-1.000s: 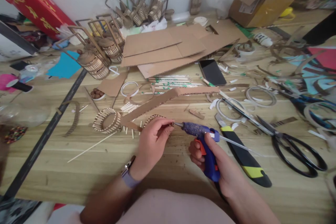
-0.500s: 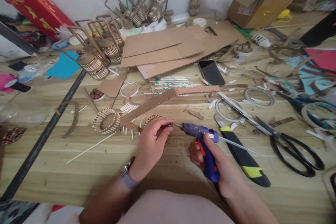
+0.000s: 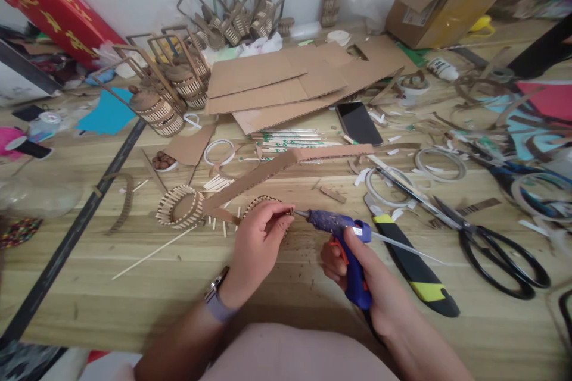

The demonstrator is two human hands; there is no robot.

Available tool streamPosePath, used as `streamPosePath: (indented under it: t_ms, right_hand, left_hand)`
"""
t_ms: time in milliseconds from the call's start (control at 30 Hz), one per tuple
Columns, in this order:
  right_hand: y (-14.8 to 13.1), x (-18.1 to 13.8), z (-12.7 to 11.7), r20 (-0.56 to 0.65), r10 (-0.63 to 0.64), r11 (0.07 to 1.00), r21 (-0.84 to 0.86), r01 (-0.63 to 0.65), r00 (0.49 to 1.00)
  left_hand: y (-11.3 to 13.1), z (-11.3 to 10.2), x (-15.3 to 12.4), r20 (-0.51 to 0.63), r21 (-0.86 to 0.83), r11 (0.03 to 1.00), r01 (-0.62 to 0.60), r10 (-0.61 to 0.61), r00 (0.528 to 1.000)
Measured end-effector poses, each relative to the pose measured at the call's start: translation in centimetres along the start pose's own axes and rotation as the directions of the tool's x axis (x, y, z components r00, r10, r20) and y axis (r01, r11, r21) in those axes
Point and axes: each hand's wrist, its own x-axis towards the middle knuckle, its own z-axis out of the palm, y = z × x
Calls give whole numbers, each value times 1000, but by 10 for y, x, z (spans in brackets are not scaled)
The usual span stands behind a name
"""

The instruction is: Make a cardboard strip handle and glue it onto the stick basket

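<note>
My right hand (image 3: 357, 262) is wrapped round a blue hot glue gun (image 3: 333, 223), with a clear glue stick (image 3: 409, 247) poking out of its back. The gun's nozzle points left, at the fingertips of my left hand (image 3: 259, 241). Those fingers pinch a small brown piece (image 3: 291, 212), too small to make out well. Partly hidden behind my left hand is a round cardboard ring (image 3: 263, 199). Farther left stands another ring with pale sticks along its wall (image 3: 179, 207). A bent cardboard strip (image 3: 257, 177) stretches behind both hands.
Black scissors (image 3: 496, 256) and a black-and-yellow utility knife (image 3: 415, 265) lie to the right. Behind are tape rolls (image 3: 388, 187), a phone (image 3: 358, 123) and stacked cardboard sheets (image 3: 277, 80). Small striped buckets with handles (image 3: 161, 110) stand at the back left.
Both hands, the glue gun and the small brown piece keep nearly the same place. The whole view has shifted very slightly.
</note>
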Motion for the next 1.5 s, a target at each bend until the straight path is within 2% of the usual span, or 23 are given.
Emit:
streamPosePath:
  t_ms: [900,1500]
  right_hand:
    - [2,0,2,-9,-37,999,-34,37,999]
    - [1,-2,3,-61,-40,997,-69,35,997]
  left_hand:
    - [1,0,-1,-11,2,1000,0,0,1000]
    - [-1,0,-1,-6,-14,1000,4,-4,1000]
